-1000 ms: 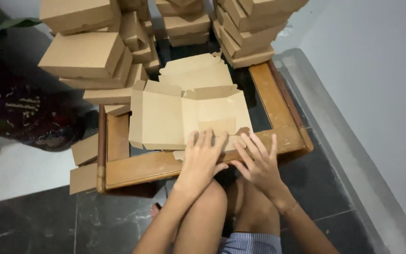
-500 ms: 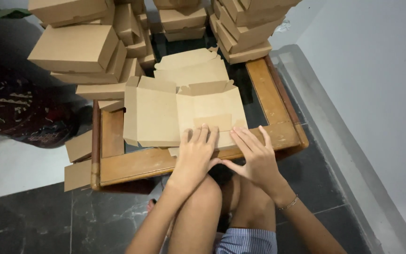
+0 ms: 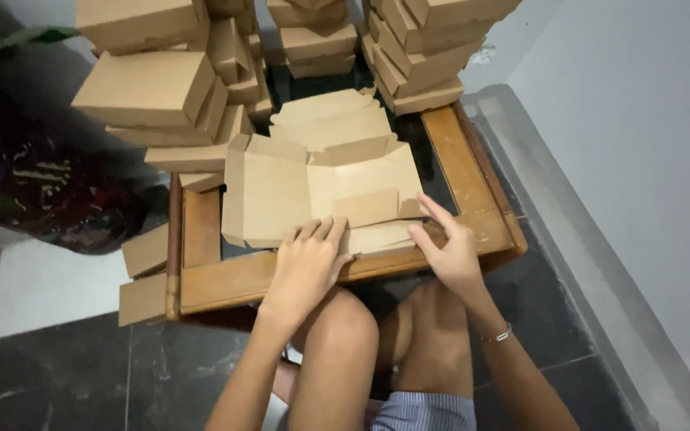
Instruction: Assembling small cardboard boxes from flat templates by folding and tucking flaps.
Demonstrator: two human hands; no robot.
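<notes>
A flat, unfolded brown cardboard box blank [image 3: 305,187] lies on a low wooden-framed table [image 3: 225,279] in front of my knees. My left hand [image 3: 307,263] presses palm-down on the blank's near edge, fingers spread on the near flap [image 3: 377,236]. To its right, my right hand [image 3: 445,243] pinches the right end of that same flap, index finger stretched along it. A small inner flap [image 3: 369,206] stands slightly raised just beyond my fingers. More flat blanks [image 3: 333,120] lie stacked under and behind the top one.
Stacks of folded brown boxes stand at the far left [image 3: 153,96], centre [image 3: 313,40] and right [image 3: 425,56] of the table. Loose cardboard pieces [image 3: 144,275] hang off its left corner. A dark patterned fabric [image 3: 41,183] lies left; a pale wall [image 3: 640,160] rises right.
The near flap has been folded up from the blank's front edge. My right hand has shifted right and now pinches the flap's end, while my left hand stays pressed down.
</notes>
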